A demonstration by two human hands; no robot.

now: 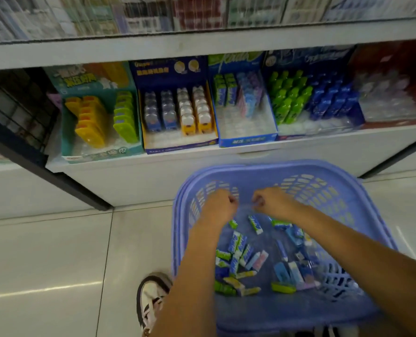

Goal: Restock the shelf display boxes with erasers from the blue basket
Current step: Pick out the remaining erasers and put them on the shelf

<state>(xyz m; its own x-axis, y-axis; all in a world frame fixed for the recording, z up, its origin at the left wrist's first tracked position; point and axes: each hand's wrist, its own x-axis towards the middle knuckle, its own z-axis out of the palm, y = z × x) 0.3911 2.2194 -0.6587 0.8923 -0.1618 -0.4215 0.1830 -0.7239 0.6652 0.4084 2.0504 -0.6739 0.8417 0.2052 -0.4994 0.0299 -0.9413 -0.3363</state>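
The blue basket (299, 171) stands on the floor below the shelf. Several loose erasers (238, 249) in blue, green and pink wrappers lie on its bottom. Both my hands hover inside the basket near its far wall, above the erasers. My left hand (220, 205) and my right hand (272, 201) have curled fingers, knuckles facing each other a small gap apart, and nothing shows in either. On the shelf, the blue eraser display box (247, 139) holds a few green and pink-blue erasers (236, 91) at its back, with its front part bare.
Left of that box stand a teal box with yellow and green items (97, 117) and a dark blue box of small packs (177, 110). To its right is a box of green and blue bottles (309, 96). My shoe (153, 300) is on the tiled floor by the basket.
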